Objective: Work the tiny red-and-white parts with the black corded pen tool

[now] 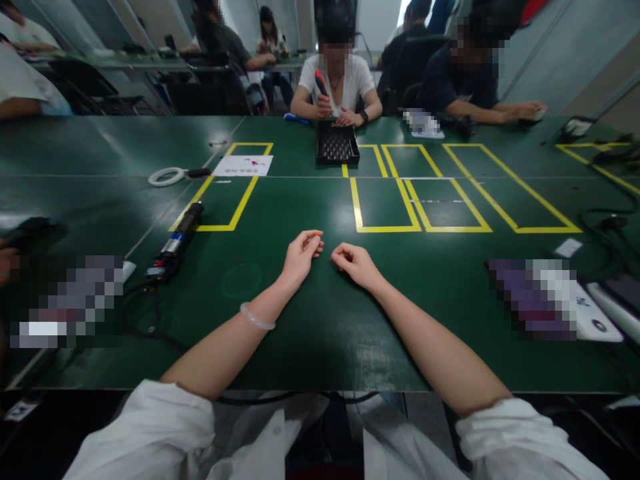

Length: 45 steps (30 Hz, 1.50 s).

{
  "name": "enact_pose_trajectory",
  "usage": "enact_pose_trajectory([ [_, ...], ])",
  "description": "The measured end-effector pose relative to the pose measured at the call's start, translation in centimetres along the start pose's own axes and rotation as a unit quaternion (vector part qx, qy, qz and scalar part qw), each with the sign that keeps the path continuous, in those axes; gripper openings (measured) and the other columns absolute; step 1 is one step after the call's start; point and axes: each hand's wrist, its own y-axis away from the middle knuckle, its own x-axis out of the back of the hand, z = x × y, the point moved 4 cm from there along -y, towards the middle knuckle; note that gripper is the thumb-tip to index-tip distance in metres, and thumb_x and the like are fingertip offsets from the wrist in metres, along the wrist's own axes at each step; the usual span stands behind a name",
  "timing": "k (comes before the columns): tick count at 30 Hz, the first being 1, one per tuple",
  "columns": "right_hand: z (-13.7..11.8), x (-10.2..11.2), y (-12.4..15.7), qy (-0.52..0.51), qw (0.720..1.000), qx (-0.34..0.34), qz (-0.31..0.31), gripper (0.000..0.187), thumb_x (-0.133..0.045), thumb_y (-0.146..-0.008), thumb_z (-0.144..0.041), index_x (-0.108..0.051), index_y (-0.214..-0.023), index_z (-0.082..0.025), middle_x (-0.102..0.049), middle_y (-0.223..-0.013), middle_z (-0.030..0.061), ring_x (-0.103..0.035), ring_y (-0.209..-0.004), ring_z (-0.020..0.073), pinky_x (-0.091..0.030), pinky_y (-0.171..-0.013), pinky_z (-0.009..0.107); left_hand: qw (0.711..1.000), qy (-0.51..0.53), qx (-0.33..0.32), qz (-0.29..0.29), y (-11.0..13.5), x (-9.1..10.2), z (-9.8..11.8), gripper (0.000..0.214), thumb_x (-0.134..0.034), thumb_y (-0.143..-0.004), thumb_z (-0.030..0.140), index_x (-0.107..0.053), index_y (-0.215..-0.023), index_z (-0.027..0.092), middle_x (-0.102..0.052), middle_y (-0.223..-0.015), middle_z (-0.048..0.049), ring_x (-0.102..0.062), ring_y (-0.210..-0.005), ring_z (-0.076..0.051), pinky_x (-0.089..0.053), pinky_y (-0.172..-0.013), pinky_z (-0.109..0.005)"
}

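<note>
My left hand point(301, 253) rests on the green table point(320, 320), fingers curled round a small orange piece point(315, 234) at its fingertips. A pale bangle point(257, 318) sits on that wrist. My right hand point(353, 260) lies just to the right of it, fingers curled in loosely, with nothing visible in them. The two hands are a few centimetres apart.
A black electric screwdriver point(176, 243) with its cable lies to the left. A black tray point(337, 145) stands at the far side before a seated person holding a red tool. Yellow tape rectangles point(420, 200) mark the table. A white ring point(166, 177) and a paper sheet point(243, 165) lie at the far left.
</note>
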Motion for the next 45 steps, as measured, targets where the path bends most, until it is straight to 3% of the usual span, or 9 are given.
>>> enact_pose_trajectory([
  [6, 0.0, -0.6, 0.3, -0.028, 0.999, 0.005, -0.016, 0.019, -0.058, -0.085, -0.035, -0.059, -0.089, -0.018, -0.053, -0.065, -0.0042, -0.049, -0.057, 0.0098, -0.039, -0.057, 0.023, 0.996, -0.035, -0.002, -0.081, 2.4, 1.6, -0.2, 0.042, -0.063, -0.083, 0.039, -0.061, -0.118, 0.017, -0.067, -0.094, -0.0058, -0.063, -0.083, -0.015, -0.049, -0.079, -0.030],
  [10, -0.3, -1.0, 0.6, -0.071, 0.997, 0.009, -0.034, 0.031, -0.061, -0.084, -0.039, -0.054, -0.108, -0.019, -0.057, -0.073, -0.0034, -0.054, -0.061, 0.0105, -0.043, -0.061, 0.024, 0.994, -0.003, 0.003, -0.111, 2.8, 1.1, -0.3, 0.036, -0.071, -0.077, 0.038, -0.059, -0.102, 0.016, -0.066, -0.087, -0.0040, -0.064, -0.082, -0.016, -0.049, -0.078, -0.030],
  [14, -0.2, -1.1, 0.7, -0.098, 0.994, 0.010, -0.048, 0.036, -0.063, -0.084, -0.045, -0.054, -0.109, -0.020, -0.061, -0.078, -0.0012, -0.056, -0.063, 0.0105, -0.045, -0.061, 0.024, 0.990, 0.000, 0.022, -0.140, 2.9, 0.7, -0.1, 0.032, -0.071, -0.077, 0.041, -0.062, -0.094, 0.016, -0.068, -0.084, -0.0047, -0.064, -0.079, -0.016, -0.050, -0.078, -0.032],
  [24, 0.4, -1.0, 0.4, -0.139, 0.990, 0.016, -0.033, 0.035, -0.068, -0.082, -0.049, -0.056, -0.099, -0.020, -0.064, -0.084, 0.0015, -0.058, -0.068, 0.0114, -0.050, -0.064, 0.025, 0.992, 0.015, 0.040, -0.116, 2.5, 0.9, -0.4, 0.037, -0.062, -0.083, 0.049, -0.065, -0.097, 0.015, -0.070, -0.085, -0.0077, -0.064, -0.077, -0.017, -0.050, -0.076, -0.033],
  [32, 0.1, -0.8, 0.4, -0.123, 0.992, 0.012, -0.027, 0.034, -0.069, -0.079, -0.045, -0.056, -0.099, -0.020, -0.061, -0.084, 0.0004, -0.054, -0.064, 0.0103, -0.046, -0.061, 0.025, 0.992, -0.007, 0.006, -0.126, 2.8, 0.7, -0.2, 0.028, -0.066, -0.081, 0.039, -0.065, -0.098, 0.017, -0.066, -0.087, -0.0040, -0.062, -0.080, -0.015, -0.049, -0.079, -0.031],
  [37, -0.2, -0.3, 0.4, -0.074, 0.997, 0.009, -0.016, 0.028, -0.066, -0.082, -0.045, -0.056, -0.089, -0.019, -0.055, -0.070, -0.0027, -0.050, -0.059, 0.0100, -0.041, -0.057, 0.024, 0.993, -0.011, -0.004, -0.121, 2.7, 0.8, -0.3, 0.030, -0.070, -0.077, 0.034, -0.063, -0.102, 0.018, -0.066, -0.096, -0.0058, -0.063, -0.092, -0.018, -0.048, -0.087, -0.034],
  [45, -0.5, -0.4, 0.6, -0.029, 0.999, 0.030, -0.011, 0.024, -0.068, -0.079, -0.034, -0.056, -0.095, -0.019, -0.055, -0.070, -0.0037, -0.048, -0.057, 0.0096, -0.040, -0.055, 0.023, 0.992, 0.006, 0.025, -0.126, 2.5, 0.7, -0.5, 0.030, -0.071, -0.076, 0.035, -0.063, -0.098, 0.016, -0.067, -0.099, -0.0070, -0.064, -0.092, -0.019, -0.047, -0.090, -0.035],
])
